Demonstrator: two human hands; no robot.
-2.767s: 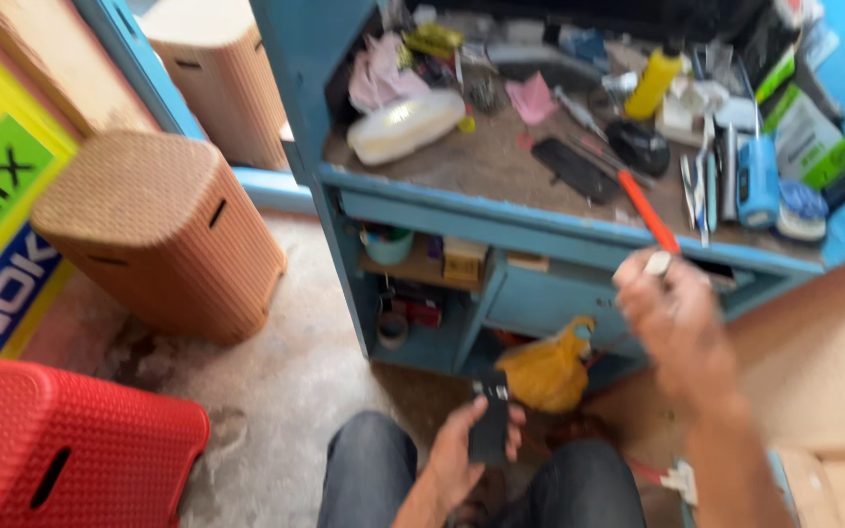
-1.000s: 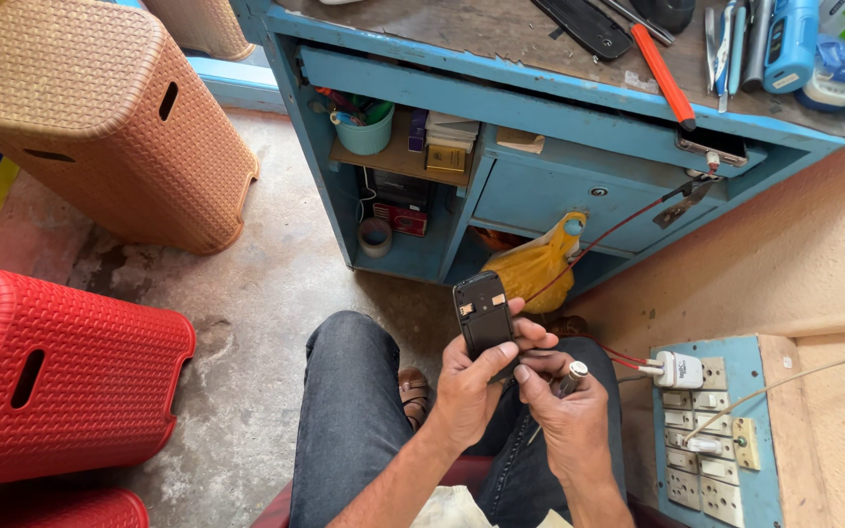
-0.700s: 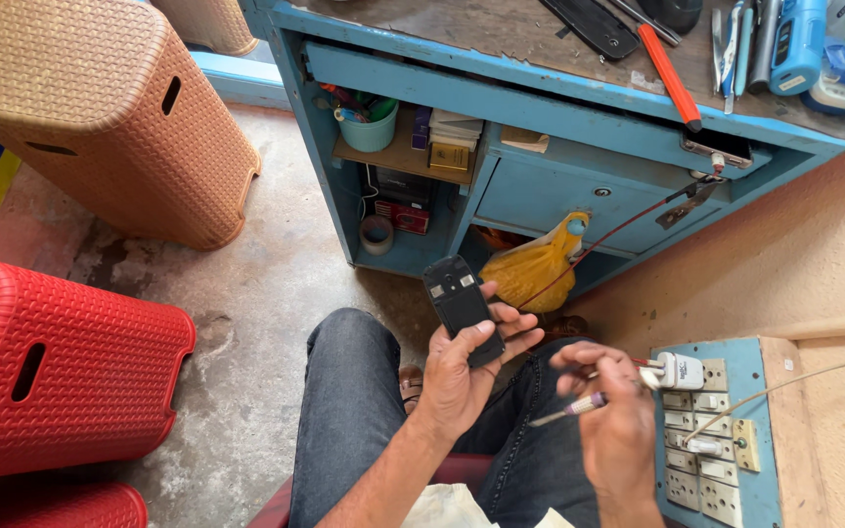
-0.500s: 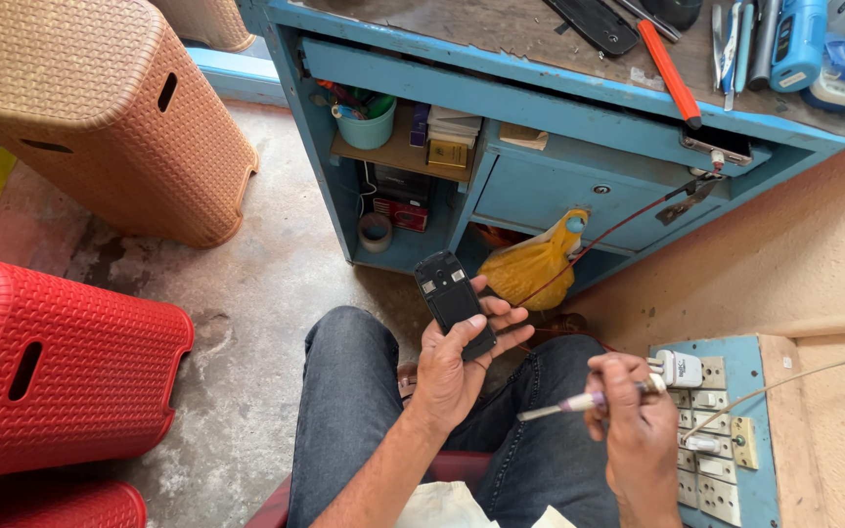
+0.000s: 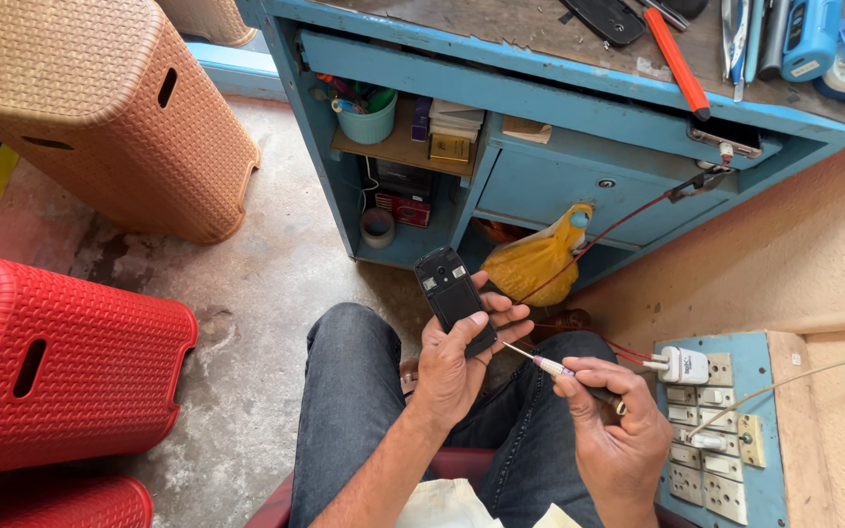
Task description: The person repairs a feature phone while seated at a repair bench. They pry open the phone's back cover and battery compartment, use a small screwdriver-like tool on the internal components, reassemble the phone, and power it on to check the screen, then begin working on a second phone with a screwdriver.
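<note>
My left hand holds a small black phone upright over my lap, its open back facing up and my thumb pressed on its lower end. My right hand grips a thin probe tool with a metal tip and pale handle. The tip points left and sits just beside the phone's lower right edge, near my left fingers. Red wires run from the blue workbench down toward my right hand.
A blue workbench with cluttered top and shelves stands ahead. A yellow bag hangs under it. A switch-and-socket board with a white plug is at right. A tan woven stool and red woven stools stand at left on the concrete floor.
My right hand has brought the probe tool from the socket board leftward to the phone. My left hand has tilted the phone slightly and lowered it a little.
</note>
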